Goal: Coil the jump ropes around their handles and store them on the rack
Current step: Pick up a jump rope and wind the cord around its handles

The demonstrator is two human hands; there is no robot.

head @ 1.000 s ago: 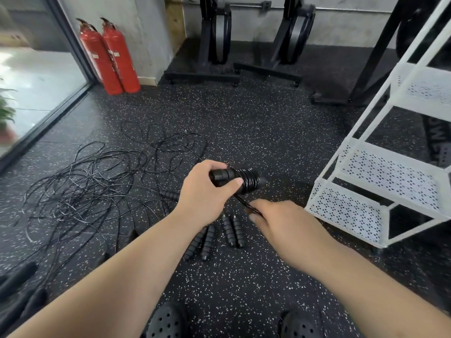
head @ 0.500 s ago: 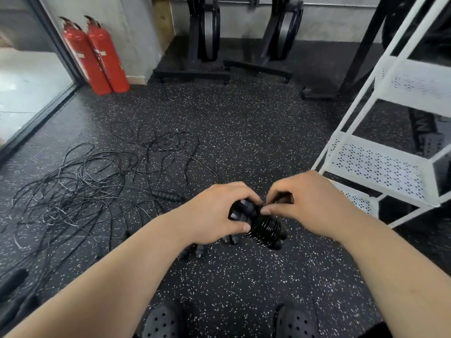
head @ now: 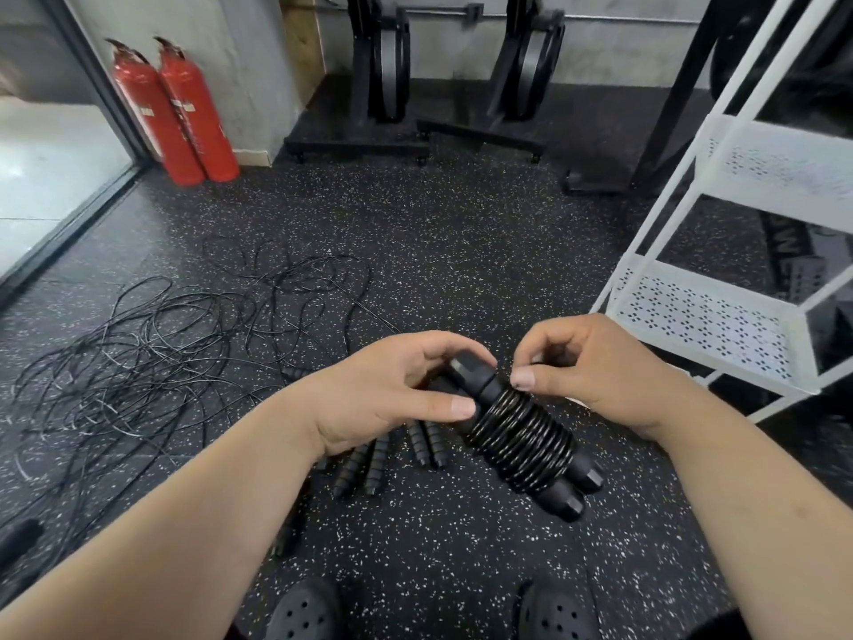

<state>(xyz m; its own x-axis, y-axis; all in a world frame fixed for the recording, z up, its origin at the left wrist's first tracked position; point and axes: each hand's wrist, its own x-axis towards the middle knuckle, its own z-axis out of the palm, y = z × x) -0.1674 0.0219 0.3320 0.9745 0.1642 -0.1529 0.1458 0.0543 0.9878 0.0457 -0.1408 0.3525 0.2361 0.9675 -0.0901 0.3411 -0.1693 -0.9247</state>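
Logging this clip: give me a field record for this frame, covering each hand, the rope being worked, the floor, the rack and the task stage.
left hand: grips the upper handle end of the jump rope
right hand: fingers pinch at the top turn of the coil
jump rope: cord wound in tight turns round its two paired handles, held in the air
floor: tangled ropes at left; loose handles under the left hand
rack: white, perforated shelves, at right
task stage: coil looks nearly finished, not yet on the rack
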